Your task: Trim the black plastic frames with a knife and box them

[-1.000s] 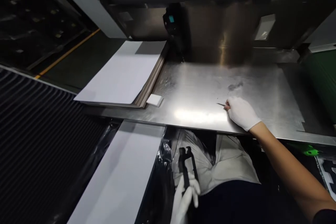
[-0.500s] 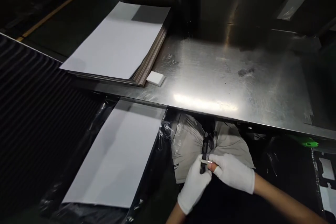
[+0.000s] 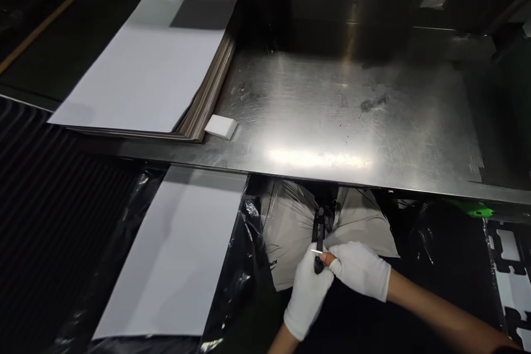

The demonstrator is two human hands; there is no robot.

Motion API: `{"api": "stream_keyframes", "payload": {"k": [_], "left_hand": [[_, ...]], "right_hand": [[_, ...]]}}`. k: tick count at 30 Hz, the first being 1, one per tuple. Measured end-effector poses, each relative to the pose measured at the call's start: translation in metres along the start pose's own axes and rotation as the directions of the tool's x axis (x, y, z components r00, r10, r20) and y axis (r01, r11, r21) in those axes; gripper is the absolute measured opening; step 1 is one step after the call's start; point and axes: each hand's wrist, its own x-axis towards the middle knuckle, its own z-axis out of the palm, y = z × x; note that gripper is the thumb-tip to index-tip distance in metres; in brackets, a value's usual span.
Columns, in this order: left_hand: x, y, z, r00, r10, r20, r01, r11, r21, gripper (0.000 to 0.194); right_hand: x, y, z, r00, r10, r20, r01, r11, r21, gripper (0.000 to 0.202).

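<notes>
Both my hands wear white gloves and meet low in front of my lap. My left hand (image 3: 309,293) is closed around a long black tool (image 3: 318,227), whose exact kind I cannot make out. The tool points away from me, between the knees of the grey trousers (image 3: 286,232). A bare thumb or fingertip shows on my right hand (image 3: 359,268), which pinches a thin pale blade-like strip (image 3: 317,251) crosswise over the black tool. Whether the strip touches the tool is unclear.
A metal table (image 3: 315,116) spans the space ahead. On its left lies a stack of large white sheets (image 3: 141,66), with a white block (image 3: 221,126) beside its corner. Below, a white sheet (image 3: 174,254) lies on black plastic. Black cut-out parts (image 3: 504,265) sit at the right.
The view has shifted, so the stack and block appear farther left. My hands stay together on the black tool, and the pale strip has turned slightly and looks thinner.
</notes>
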Motion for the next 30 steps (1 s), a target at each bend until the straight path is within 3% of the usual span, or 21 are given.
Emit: {"api": "stream_keyframes", "payload": {"k": [8,14,21,30], "left_hand": [[0.004,0.003,0.0,1.0,0.025,0.017,-0.025,1.0,0.0,0.012],[0.005,0.003,0.002,0.999,0.031,0.014,-0.032,0.997,0.068,0.013],[0.009,0.01,0.001,1.0,-0.007,-0.013,0.008,0.999,0.041,0.013],[0.011,0.004,0.001,0.999,-0.031,-0.011,0.032,0.997,0.07,0.015]], "right_hand": [[0.012,0.015,0.014,0.996,-0.086,-0.024,0.089,0.933,0.348,0.052],[0.012,0.018,0.013,0.995,-0.098,-0.033,0.104,0.948,0.3,0.049],[0.018,0.016,0.02,0.995,-0.044,-0.087,0.074,0.918,0.388,0.05],[0.02,0.017,0.005,0.997,-0.079,-0.02,0.082,0.956,0.282,0.048]]}}
